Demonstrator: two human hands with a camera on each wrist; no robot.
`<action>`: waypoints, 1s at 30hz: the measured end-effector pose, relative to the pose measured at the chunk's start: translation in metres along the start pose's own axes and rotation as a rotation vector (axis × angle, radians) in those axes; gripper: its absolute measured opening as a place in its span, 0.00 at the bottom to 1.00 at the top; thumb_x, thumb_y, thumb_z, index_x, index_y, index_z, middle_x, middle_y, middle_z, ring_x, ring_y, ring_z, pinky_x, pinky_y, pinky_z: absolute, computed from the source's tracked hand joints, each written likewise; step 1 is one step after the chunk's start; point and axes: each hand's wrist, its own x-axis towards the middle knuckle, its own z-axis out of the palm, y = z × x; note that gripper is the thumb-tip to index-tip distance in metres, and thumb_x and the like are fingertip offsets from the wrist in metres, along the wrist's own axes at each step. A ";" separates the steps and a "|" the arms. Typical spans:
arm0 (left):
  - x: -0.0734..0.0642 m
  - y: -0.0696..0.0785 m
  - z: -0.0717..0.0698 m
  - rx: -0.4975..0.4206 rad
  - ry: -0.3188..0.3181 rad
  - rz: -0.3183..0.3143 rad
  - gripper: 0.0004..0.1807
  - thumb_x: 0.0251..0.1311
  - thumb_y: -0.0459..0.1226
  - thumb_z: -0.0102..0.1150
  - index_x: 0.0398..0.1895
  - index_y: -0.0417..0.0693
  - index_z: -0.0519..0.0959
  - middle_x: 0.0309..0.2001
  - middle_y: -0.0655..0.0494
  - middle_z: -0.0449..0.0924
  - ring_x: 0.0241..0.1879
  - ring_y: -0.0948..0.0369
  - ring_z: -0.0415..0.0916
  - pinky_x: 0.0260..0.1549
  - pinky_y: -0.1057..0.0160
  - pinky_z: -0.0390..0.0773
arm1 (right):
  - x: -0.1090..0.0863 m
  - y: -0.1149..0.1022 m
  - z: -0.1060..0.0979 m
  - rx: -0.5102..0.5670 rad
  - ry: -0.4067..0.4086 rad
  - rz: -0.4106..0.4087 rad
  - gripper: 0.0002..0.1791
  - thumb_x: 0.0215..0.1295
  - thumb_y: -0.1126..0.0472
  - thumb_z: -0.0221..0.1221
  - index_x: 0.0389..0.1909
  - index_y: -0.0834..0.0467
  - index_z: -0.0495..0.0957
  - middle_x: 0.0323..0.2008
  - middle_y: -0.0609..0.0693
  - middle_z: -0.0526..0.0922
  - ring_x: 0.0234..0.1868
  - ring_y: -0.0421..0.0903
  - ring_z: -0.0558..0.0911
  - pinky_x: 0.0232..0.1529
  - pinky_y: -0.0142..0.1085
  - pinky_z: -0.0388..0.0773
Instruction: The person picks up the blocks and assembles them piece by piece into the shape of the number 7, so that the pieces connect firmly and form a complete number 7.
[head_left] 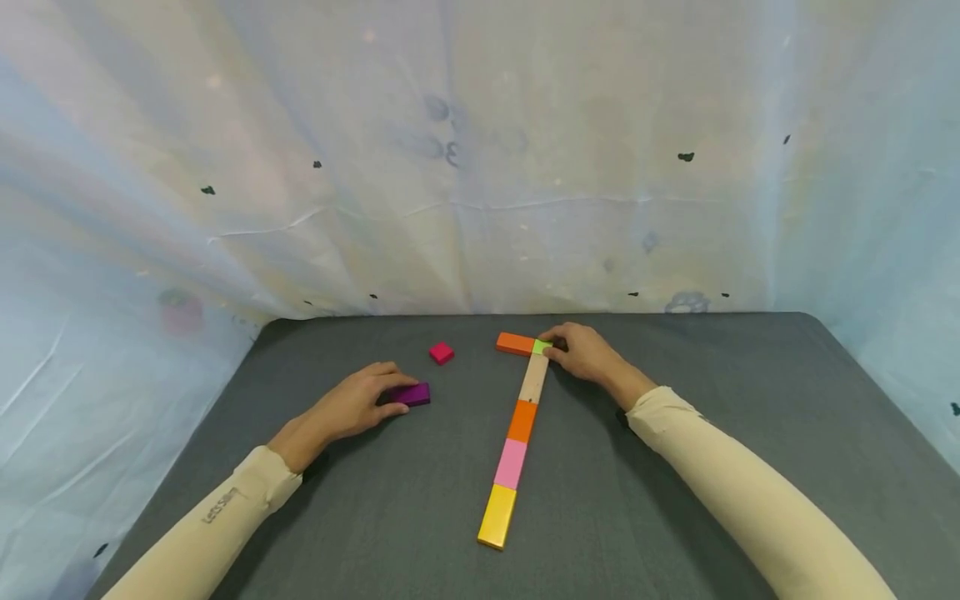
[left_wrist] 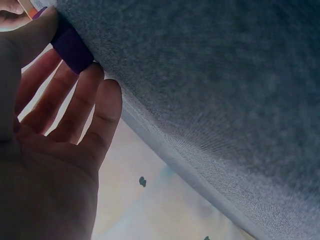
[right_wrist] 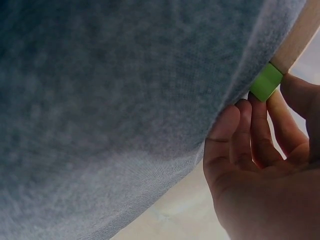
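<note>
My left hand (head_left: pixel 356 402) pinches a purple block (head_left: pixel 412 394) between thumb and fingers, low over the grey cloth. In the left wrist view the purple block (left_wrist: pixel 72 47) sits at the fingertips. At the far end of a row of blocks, my right hand (head_left: pixel 588 354) has thumb and fingers around a small light green block (head_left: pixel 542 346). The right wrist view shows that green block (right_wrist: pixel 266 82) against the end of a plain wooden block (right_wrist: pixel 299 37). An orange block (head_left: pixel 515 342) lies crosswise at the green one's left side.
Toward me the row runs from the wooden block through an orange block (head_left: pixel 522 422), a pink block (head_left: pixel 511 463) and a yellow block (head_left: pixel 497 517). A red block (head_left: pixel 442 353) lies alone beyond the left hand. Pale curtains (head_left: pixel 465 208) hang around the grey table (head_left: pixel 390 517).
</note>
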 end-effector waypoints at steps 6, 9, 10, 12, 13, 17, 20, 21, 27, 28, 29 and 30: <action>0.002 0.004 0.000 0.007 0.027 0.017 0.21 0.63 0.42 0.66 0.58 0.50 0.81 0.47 0.56 0.80 0.47 0.60 0.77 0.47 0.53 0.79 | 0.000 0.000 0.000 -0.009 -0.006 -0.006 0.20 0.75 0.59 0.55 0.63 0.60 0.76 0.57 0.60 0.80 0.54 0.54 0.81 0.55 0.49 0.77; 0.004 0.006 0.001 0.005 0.053 0.037 0.19 0.63 0.42 0.66 0.57 0.50 0.81 0.48 0.56 0.80 0.48 0.59 0.77 0.49 0.53 0.79 | -0.001 0.000 0.000 -0.012 -0.006 0.001 0.20 0.75 0.59 0.55 0.63 0.60 0.76 0.58 0.60 0.80 0.55 0.54 0.80 0.56 0.50 0.77; 0.005 0.006 0.002 0.001 0.060 0.038 0.19 0.63 0.42 0.66 0.57 0.50 0.81 0.48 0.56 0.80 0.49 0.59 0.77 0.49 0.53 0.79 | -0.001 0.001 0.000 -0.014 -0.005 0.000 0.20 0.75 0.59 0.55 0.63 0.60 0.76 0.58 0.60 0.80 0.55 0.55 0.80 0.56 0.50 0.77; 0.005 0.005 0.003 -0.005 0.070 0.032 0.19 0.63 0.43 0.66 0.56 0.51 0.81 0.49 0.56 0.80 0.50 0.59 0.77 0.51 0.53 0.79 | -0.002 0.001 0.000 -0.018 -0.001 -0.004 0.20 0.74 0.59 0.55 0.63 0.60 0.76 0.58 0.60 0.79 0.55 0.55 0.80 0.57 0.50 0.77; 0.005 0.004 0.003 -0.004 0.075 0.028 0.19 0.63 0.43 0.67 0.56 0.51 0.82 0.49 0.57 0.80 0.50 0.60 0.77 0.51 0.53 0.79 | -0.002 0.001 0.000 -0.018 0.000 -0.005 0.20 0.74 0.59 0.55 0.63 0.60 0.76 0.58 0.60 0.79 0.55 0.55 0.80 0.57 0.50 0.77; 0.004 0.002 0.003 0.009 0.111 0.025 0.20 0.62 0.44 0.68 0.55 0.50 0.82 0.49 0.56 0.81 0.50 0.60 0.78 0.51 0.53 0.79 | -0.002 0.000 0.000 -0.019 0.007 -0.008 0.20 0.74 0.59 0.56 0.63 0.60 0.77 0.58 0.60 0.80 0.56 0.55 0.80 0.57 0.51 0.77; 0.003 0.003 0.002 0.018 0.136 0.029 0.20 0.61 0.44 0.68 0.55 0.50 0.82 0.49 0.56 0.81 0.49 0.60 0.78 0.51 0.53 0.79 | -0.002 -0.001 0.000 -0.016 0.004 -0.005 0.20 0.74 0.59 0.56 0.63 0.60 0.77 0.58 0.60 0.79 0.55 0.55 0.80 0.57 0.50 0.77; 0.003 0.003 0.002 0.016 0.142 0.027 0.20 0.61 0.44 0.68 0.55 0.50 0.82 0.49 0.56 0.81 0.49 0.60 0.78 0.51 0.53 0.79 | -0.002 -0.001 0.001 -0.015 0.004 -0.004 0.20 0.74 0.59 0.56 0.63 0.60 0.77 0.57 0.60 0.80 0.55 0.55 0.80 0.57 0.50 0.77; 0.002 0.003 0.000 0.018 0.178 0.001 0.21 0.60 0.45 0.69 0.56 0.52 0.82 0.48 0.57 0.81 0.50 0.59 0.78 0.51 0.51 0.79 | -0.002 -0.001 0.001 -0.014 0.000 0.005 0.20 0.74 0.59 0.56 0.63 0.60 0.76 0.58 0.60 0.79 0.56 0.55 0.80 0.57 0.51 0.76; 0.002 0.003 0.000 0.019 0.186 -0.003 0.21 0.60 0.45 0.69 0.56 0.52 0.83 0.48 0.57 0.81 0.50 0.58 0.78 0.51 0.51 0.79 | -0.002 -0.001 0.001 -0.017 0.000 0.004 0.20 0.74 0.59 0.56 0.63 0.60 0.76 0.58 0.60 0.79 0.56 0.55 0.80 0.58 0.50 0.76; 0.002 0.003 0.000 0.021 0.195 -0.005 0.21 0.60 0.45 0.69 0.56 0.52 0.82 0.48 0.57 0.81 0.50 0.58 0.78 0.51 0.51 0.79 | -0.002 -0.001 0.001 -0.018 -0.001 0.003 0.20 0.74 0.58 0.56 0.63 0.60 0.76 0.58 0.60 0.79 0.56 0.55 0.80 0.57 0.50 0.76; 0.002 0.003 -0.001 0.022 0.205 -0.009 0.21 0.59 0.45 0.70 0.56 0.52 0.83 0.48 0.57 0.81 0.50 0.58 0.78 0.50 0.51 0.79 | -0.002 -0.002 0.002 -0.019 -0.001 0.003 0.20 0.74 0.58 0.56 0.63 0.60 0.76 0.58 0.59 0.80 0.56 0.54 0.80 0.57 0.50 0.76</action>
